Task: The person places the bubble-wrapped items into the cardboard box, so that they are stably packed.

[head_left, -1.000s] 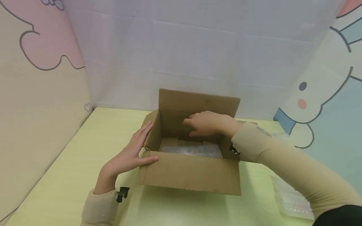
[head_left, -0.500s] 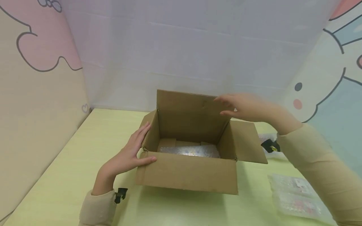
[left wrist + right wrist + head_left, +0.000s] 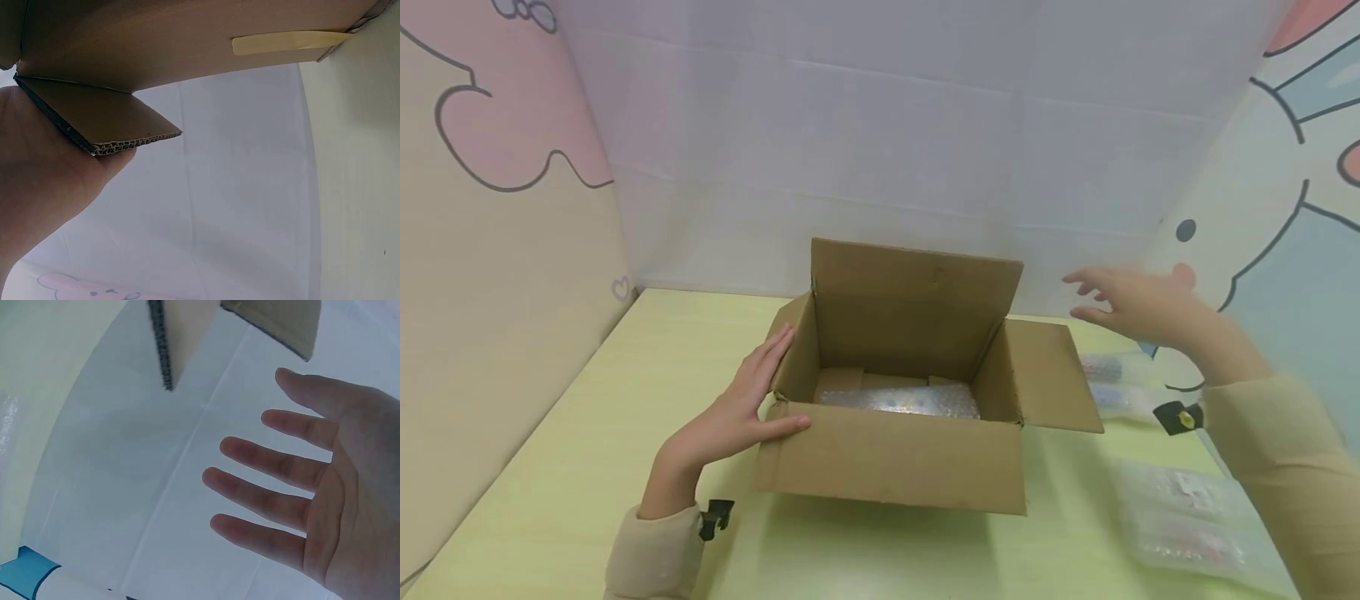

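Observation:
An open cardboard box [image 3: 895,458] stands on the table, flaps spread. My left hand [image 3: 730,417] rests on its left side, straight fingers along the left flap and thumb on the front flap. The left wrist view shows that flap [image 3: 100,115] against the palm [image 3: 44,175]. Inside the box, a bubble-wrapped pack [image 3: 917,400] lies near the front wall, partly hidden by it. My right hand [image 3: 1157,312] hovers right of the box, above the right flap [image 3: 1052,375], touching nothing. Its spread fingers hold nothing in the right wrist view.
Bubble-wrapped packs lie on the yellowish table [image 3: 565,467]: a pair beside the right flap [image 3: 1120,400] and more nearer the front right [image 3: 1187,508]. A white sheet [image 3: 880,142] hangs behind the box. Printed panels [image 3: 497,250] stand on both sides.
My right hand has lifted from over the box and swung right, past the right flap. The left hand stays on the box's left side; the packs at right have come into fuller view.

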`<state>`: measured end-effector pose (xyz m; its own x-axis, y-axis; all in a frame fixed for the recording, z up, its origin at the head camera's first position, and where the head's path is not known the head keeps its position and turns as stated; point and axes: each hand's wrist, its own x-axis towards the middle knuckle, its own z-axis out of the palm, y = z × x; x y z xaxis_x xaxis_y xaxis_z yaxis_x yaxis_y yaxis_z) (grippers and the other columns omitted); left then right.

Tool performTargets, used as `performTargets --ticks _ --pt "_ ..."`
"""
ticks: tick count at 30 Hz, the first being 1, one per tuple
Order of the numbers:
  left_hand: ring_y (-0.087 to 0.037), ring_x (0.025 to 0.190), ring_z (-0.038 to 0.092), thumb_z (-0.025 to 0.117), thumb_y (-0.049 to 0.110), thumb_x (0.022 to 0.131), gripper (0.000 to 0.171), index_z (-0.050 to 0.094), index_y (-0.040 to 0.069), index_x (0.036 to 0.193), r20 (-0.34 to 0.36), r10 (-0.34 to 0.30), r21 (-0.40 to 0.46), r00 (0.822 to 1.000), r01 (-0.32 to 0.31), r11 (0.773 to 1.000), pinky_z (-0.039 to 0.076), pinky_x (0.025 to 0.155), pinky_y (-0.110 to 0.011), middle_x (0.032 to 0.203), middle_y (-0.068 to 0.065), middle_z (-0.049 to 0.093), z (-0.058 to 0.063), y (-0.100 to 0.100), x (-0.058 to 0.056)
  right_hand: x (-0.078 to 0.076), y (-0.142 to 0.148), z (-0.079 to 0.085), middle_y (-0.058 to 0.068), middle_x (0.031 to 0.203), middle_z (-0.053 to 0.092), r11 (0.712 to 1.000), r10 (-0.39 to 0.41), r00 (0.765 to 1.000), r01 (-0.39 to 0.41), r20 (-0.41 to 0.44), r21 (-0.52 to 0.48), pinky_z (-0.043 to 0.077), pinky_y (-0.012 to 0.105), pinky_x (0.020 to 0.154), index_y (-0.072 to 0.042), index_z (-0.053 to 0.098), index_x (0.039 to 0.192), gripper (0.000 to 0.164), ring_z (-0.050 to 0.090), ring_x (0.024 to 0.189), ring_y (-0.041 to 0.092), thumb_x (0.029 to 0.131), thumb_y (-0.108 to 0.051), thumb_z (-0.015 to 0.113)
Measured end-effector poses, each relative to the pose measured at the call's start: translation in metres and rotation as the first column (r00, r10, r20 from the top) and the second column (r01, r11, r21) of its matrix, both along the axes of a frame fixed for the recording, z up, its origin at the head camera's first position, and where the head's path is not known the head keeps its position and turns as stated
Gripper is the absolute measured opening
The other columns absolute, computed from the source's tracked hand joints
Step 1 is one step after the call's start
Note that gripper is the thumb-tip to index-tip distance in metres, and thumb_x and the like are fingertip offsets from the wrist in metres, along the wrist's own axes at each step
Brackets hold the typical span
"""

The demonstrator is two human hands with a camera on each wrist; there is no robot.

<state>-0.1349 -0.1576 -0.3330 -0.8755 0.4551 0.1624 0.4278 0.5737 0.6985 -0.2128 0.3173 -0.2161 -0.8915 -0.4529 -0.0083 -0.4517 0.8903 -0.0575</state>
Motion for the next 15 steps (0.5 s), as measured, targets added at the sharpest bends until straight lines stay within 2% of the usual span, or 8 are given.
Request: performTargets --ticks 4,10,15 --pt "-0.031 0.151 -0.002 0.072 0.035 0.087 0.103 -0.003 0.029 0.157 -0.001 0.002 0.003 1.000 -0.002 1.000 0.018 0.113 -0.066 0.164 0.002 -0.003 0.000 -0.001 0.000 -0.004 0.016 -0.016 0.022 0.126 0.061 0.999 -0.038 0.999 0.038 -0.006 0.020 0.051 0.056 0.085 -0.004 0.047 0.138 0.051 0.063 0.109 0.039 0.094 -0.024 0.062" --pt "-0.031 0.151 -0.001 0.073 0.035 0.086 0.103 -0.001 0.029 0.157 -0.002 0.008 0.004 1.000 -0.008 1.000 0.017 0.113 -0.066 0.164 0.002 -0.003 -0.001 -0.002 0.000 -0.014 0.038 -0.045 0.025 0.122 0.062 0.998 -0.051 0.999 0.050 0.019 0.040 0.051 0.056 0.079 -0.002 0.047 0.137 0.049 0.062 0.107 0.042 0.096 -0.025 0.060" --pt "-0.031 0.151 -0.002 0.073 0.036 0.086 0.103 -0.001 0.028 0.157 -0.003 0.010 0.001 1.000 -0.010 1.000 0.017 0.113 -0.067 0.164 0.002 -0.003 -0.002 -0.002 -0.001 -0.022 0.058 -0.074 0.028 0.123 0.061 0.998 -0.057 0.998 0.056 0.029 0.008 0.049 0.059 0.084 0.001 0.049 0.135 0.047 0.060 0.110 0.045 0.094 -0.020 0.061"
